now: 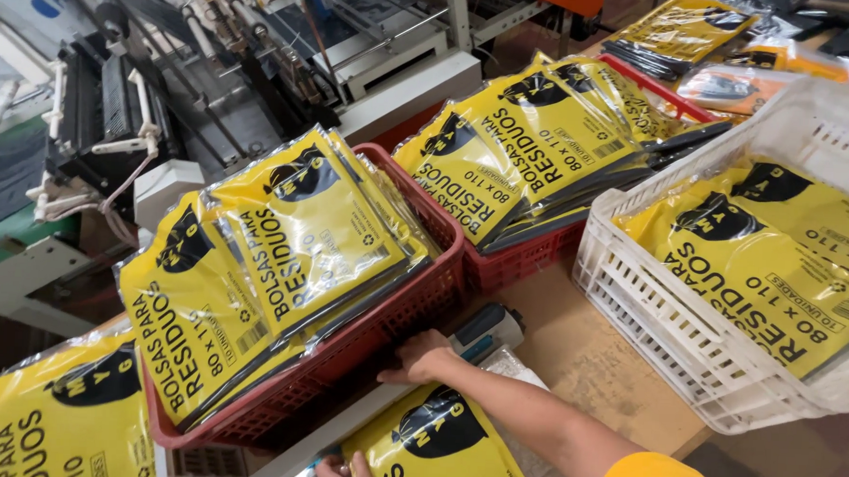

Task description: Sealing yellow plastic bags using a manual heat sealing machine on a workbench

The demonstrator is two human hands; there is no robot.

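Lying flat on the counter (580, 357) at the bottom edge, a yellow packet (436, 450) shows a black round emblem and black lettering under glossy clear wrap. The right hand (423, 356) rests on its top edge, fingers curled, beside a red basket (384, 331) stacked with matching packets. The left hand (346, 473) pinches the packet's lower left edge, mostly out of view. A white crate (665, 341) sits to the right.

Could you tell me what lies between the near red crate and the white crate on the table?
In the head view, between the near red crate and the white crate lies bare brown tabletop, with a second red crate farther back.
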